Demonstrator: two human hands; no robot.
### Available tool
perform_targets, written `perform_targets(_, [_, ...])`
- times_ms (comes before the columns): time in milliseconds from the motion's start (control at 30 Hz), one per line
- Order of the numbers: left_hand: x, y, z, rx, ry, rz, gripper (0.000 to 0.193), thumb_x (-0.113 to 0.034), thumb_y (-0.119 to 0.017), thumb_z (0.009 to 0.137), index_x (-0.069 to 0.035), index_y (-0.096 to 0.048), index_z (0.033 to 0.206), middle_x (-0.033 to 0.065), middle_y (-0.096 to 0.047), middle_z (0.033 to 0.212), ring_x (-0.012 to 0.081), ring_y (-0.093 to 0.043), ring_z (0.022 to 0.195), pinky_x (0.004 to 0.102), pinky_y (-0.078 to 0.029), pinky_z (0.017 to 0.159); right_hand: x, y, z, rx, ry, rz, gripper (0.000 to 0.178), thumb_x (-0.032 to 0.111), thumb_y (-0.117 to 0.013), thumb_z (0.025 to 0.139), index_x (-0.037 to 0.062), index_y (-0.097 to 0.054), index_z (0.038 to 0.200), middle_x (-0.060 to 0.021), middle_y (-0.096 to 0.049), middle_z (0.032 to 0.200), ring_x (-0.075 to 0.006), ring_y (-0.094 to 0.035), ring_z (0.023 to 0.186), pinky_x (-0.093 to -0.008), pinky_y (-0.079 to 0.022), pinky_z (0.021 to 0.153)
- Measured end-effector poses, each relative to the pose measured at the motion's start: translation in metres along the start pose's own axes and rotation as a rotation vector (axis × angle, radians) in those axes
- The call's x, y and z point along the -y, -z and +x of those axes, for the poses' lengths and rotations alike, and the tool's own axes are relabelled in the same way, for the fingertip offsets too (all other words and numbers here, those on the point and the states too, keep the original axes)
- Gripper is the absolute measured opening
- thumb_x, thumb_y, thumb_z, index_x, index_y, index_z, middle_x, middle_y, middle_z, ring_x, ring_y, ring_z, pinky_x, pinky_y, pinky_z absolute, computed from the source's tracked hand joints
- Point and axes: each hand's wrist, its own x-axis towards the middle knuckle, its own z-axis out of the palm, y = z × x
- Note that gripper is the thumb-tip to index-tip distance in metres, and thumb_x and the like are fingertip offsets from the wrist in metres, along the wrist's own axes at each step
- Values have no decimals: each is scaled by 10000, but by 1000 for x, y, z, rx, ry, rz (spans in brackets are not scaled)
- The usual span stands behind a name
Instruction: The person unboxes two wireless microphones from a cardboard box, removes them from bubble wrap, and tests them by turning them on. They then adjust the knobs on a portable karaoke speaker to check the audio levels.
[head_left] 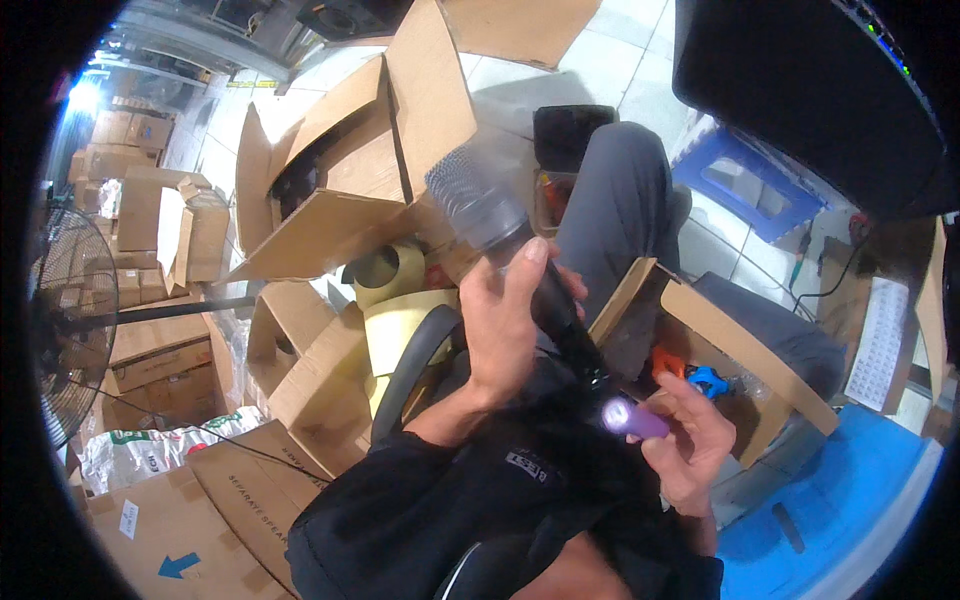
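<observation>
The right hand's fingertips (640, 448) are closing around a purple cylinder (645, 422), thumb beneath and fingers along its far side, leaving its round, pale end facing up and to the left. The cylinder is looking smooth-skinned and battery-like. The left hand (500, 320) is gripping a black microphone (552, 305) by the handle, thumb laid along it, the mesh head (465, 200) tilting away to the upper left. The handle's tail end is sitting just beside the purple cylinder; whether the two are touching is hard to tell.

The step in hand seems to be fitting the cylinder to the microphone. The next move would be calling for a steady handle and the cylinder lined up with the tail end; whether that end is open is not showing clearly.

The mesh is looking metallic and finely ridged, a little smeared in the view, against the matt, slender handle. Nearby, a low carton (735, 330) is holding an orange piece (668, 362) and a glossy blue piece (708, 382). Further out, a pale yellow roll (395, 335) is lying near a large open box (310, 240) with stiff, splayed flaps, and smooth blue plastic (830, 510) is curving at lower right.
</observation>
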Motion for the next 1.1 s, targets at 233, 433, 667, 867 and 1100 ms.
perform_targets(233, [0, 11, 1, 45, 65, 37, 373, -370, -605, 988, 3, -614, 989, 85, -654, 696, 125, -612, 576, 276, -501, 550, 0, 14, 5, 321, 93, 93, 483, -101, -706, 741, -81, -597, 1211, -210, -697, 950, -292, -697, 916, -393, -546, 861])
perform_targets(433, [9, 14, 3, 40, 106, 55, 375, -386, -621, 981, -12, -627, 977, 70, -660, 697, 99, -592, 631, 270, -457, 604, -4, -6, 10, 170, 158, -122, 357, 3, -815, 781, 19, -570, 1041, -223, -729, 1092, -319, -718, 991, -407, -544, 914])
perform_targets(667, [19, 6, 2, 10, 125, 68, 369, -382, -644, 975, -13, -630, 952, 53, -656, 691, 94, -591, 632, 264, -454, 610, -36, -24, 38, 82, 629, -809, 419, 244, -904, 731, 54, -656, 1011, -165, -740, 1095, -329, -708, 1054, -416, -546, 892])
perform_targets(867, [20, 3, 4, 30, 109, 90, 365, -370, -618, 996, -6, -624, 962, 64, -647, 710, 128, -623, 610, 273, -484, 564, -31, -29, 38, 181, 486, -1017, 628, 444, -797, 793, 8, -630, 1213, -245, -599, 1334, -385, -614, 1207, -469, -514, 944])
perform_targets(1100, [18, 3, 6, 9, 153, 34, 393, -395, -624, 990, -12, -613, 903, 57, -641, 670, 108, -612, 603, 258, -468, 585, -18, -25, 27, 463, 337, -1170, 840, 604, -471, 965, -107, -449, 1411, -310, -398, 1503, -474, -394, 1386, -556, -360, 1095])
